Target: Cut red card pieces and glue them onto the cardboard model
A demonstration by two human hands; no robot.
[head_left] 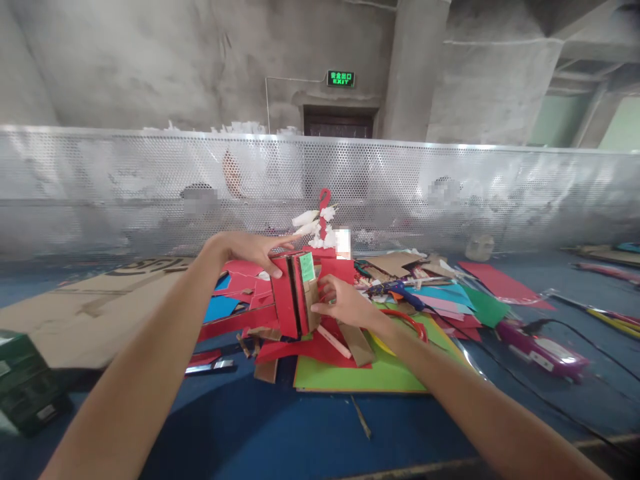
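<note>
A red cardboard box (286,303) with a dark slot down its side and a brown cardboard face stands tilted above the scraps. My left hand (253,252) grips its upper left, thumb on the red face and fingers reaching over the top. At the brown right side, my right hand (343,301) has its fingers curled round the edge, the thumb against the cardboard. Stuck to the upper part is a green paper label (307,267). Just behind rises a red hook-shaped piece (324,200) with white flowers (306,219).
Beneath the box are red strips and a lime-green sheet (390,373). A blue glue gun (400,291), a purple device with a cable (545,352) and coloured paper lie right. A utility knife (213,366), brown cardboard (115,300) and a green box (30,380) are left. Perforated metal panel (400,193) behind.
</note>
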